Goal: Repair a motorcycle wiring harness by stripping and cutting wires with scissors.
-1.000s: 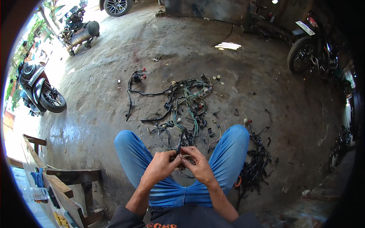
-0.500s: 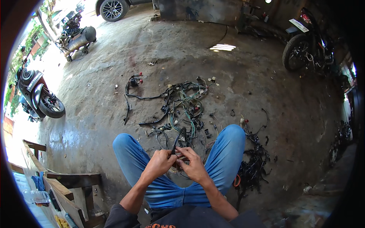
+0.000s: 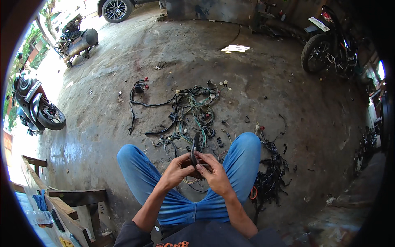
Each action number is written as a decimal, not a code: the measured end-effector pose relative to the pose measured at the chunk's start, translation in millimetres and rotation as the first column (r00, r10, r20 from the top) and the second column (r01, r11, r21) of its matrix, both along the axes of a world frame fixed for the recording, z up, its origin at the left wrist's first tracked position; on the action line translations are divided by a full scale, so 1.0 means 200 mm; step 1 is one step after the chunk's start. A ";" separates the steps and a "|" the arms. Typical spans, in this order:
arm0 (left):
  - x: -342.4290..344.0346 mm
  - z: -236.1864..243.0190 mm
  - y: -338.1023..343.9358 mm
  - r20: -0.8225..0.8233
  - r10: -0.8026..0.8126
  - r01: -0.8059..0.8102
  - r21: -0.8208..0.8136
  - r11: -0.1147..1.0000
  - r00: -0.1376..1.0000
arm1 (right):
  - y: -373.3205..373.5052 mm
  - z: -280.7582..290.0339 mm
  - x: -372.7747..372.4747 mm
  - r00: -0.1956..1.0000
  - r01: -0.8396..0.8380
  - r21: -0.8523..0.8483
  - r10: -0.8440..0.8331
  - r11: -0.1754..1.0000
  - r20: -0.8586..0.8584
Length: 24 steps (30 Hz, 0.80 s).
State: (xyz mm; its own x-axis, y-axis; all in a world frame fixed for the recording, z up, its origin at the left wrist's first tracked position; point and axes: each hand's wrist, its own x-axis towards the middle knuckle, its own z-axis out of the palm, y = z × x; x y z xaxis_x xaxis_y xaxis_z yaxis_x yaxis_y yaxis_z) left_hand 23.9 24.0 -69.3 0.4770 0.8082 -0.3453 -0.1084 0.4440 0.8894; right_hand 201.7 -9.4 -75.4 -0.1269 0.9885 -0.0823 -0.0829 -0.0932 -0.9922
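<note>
Between my knees, both hands grip a black-wrapped wiring harness [image 3: 194, 150] that sticks up in a narrow loop above my fingers. My left hand [image 3: 177, 171] is closed round its left side, thumb pointing inward. My right hand [image 3: 214, 175] pinches it from the other side, its thumb close to the left one. Thin loose wires show below my hands, partly hidden by them. Beyond, on the floor, the tangled wires [image 3: 201, 117] spread out, green and black with pale connectors and a black branch running left.
Black tape scraps [image 3: 273, 177] lie heaped beside my right knee, with an orange ring [image 3: 254, 192] near them. A wooden bench [image 3: 78, 195] stands at left. Farther off are a scooter [image 3: 39, 103], an air compressor [image 3: 80, 43], a motorcycle [image 3: 325, 49] and a car wheel [image 3: 117, 10].
My hands have turned the black harness and drawn closer together, with both thumbs now showing on top. The view has shifted slightly, so the floor and wires sit a little farther left.
</note>
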 end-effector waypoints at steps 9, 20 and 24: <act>-0.03 -0.03 0.02 -0.136 0.007 0.017 0.171 0.985 0.991 | 0.00 0.03 -0.03 0.999 -0.012 -0.056 0.015 0.998 0.049; -0.06 0.02 0.01 -0.129 -0.110 0.118 0.053 0.992 0.986 | 0.00 -0.01 -0.01 0.990 0.009 0.025 -0.012 1.000 0.138; -0.06 0.01 0.01 -0.171 -0.070 0.084 0.076 0.994 0.983 | -0.01 0.01 -0.03 0.982 0.024 0.066 -0.036 0.998 0.188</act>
State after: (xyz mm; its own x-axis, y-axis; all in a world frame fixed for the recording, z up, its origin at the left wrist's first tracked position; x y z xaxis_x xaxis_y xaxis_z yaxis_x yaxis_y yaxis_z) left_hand 11.8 26.5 -66.4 0.4798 0.8005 -0.3591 0.0767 0.3694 0.9261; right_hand 196.2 -11.4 -73.6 -0.0857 0.9956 -0.0389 0.1045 -0.0298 -0.9941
